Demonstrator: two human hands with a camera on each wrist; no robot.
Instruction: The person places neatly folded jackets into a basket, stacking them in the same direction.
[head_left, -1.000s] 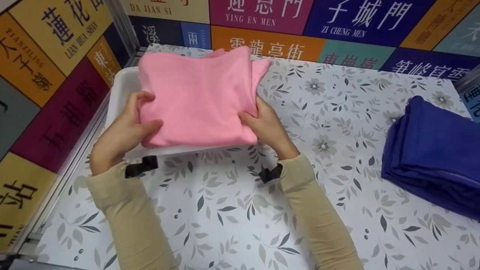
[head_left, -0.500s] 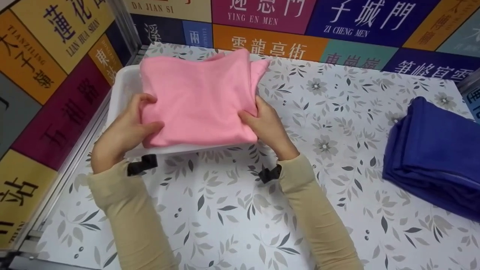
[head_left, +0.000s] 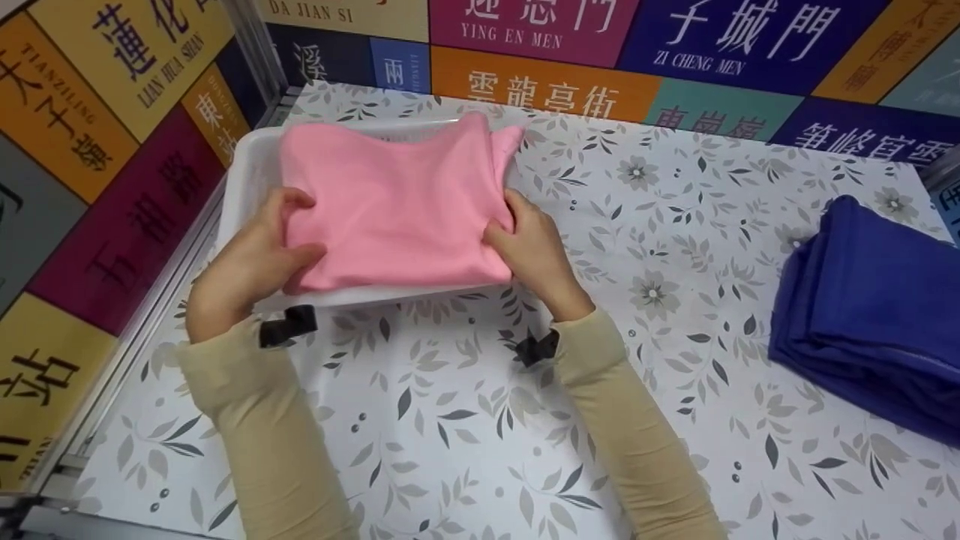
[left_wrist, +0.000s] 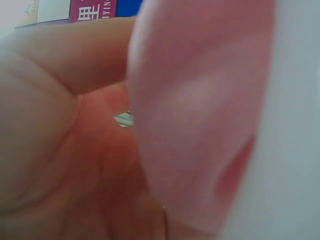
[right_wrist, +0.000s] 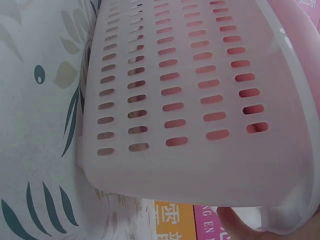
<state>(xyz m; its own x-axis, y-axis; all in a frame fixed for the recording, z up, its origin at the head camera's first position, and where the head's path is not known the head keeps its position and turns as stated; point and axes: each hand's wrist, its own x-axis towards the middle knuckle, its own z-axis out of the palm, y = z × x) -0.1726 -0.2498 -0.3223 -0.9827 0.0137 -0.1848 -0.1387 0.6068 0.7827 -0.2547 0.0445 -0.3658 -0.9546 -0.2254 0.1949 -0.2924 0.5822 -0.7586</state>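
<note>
Pink cloth [head_left: 397, 206], folded in layers, lay partly inside a white plastic basket [head_left: 246, 172] toward the left rear of the table [head_left: 457, 480], and I saw it held between a person's two hands. Left hand [head_left: 251, 259]: set at the cloth's left edge, thumb on the near corner and fingers [head_left: 294, 196] bent over the edge farther back, a wide gap between them; it gripped the cloth. Right hand [head_left: 540, 251]: drawn closer together, thumb on the front face and the other fingers around the right edge, so that the cloth was pinched between them (from the right wrist, only part of this hand showed, beside the basket's corner). A folded peak of cloth stood up at the upper right, above the basket's rim.

Through the rows of slots in the basket's side, pink could be seen. The left wrist's view was blurred, with a pink fold close to the palm. Both sleeves [head_left: 277, 442] were tan, with a black fitting [head_left: 289, 326] at each wrist. Well apart, at the table's right side, lay a folded blue cloth [head_left: 874, 322]. Coloured panels [head_left: 540, 82] bearing printed place names stood behind the leaf-patterned tabletop.
</note>
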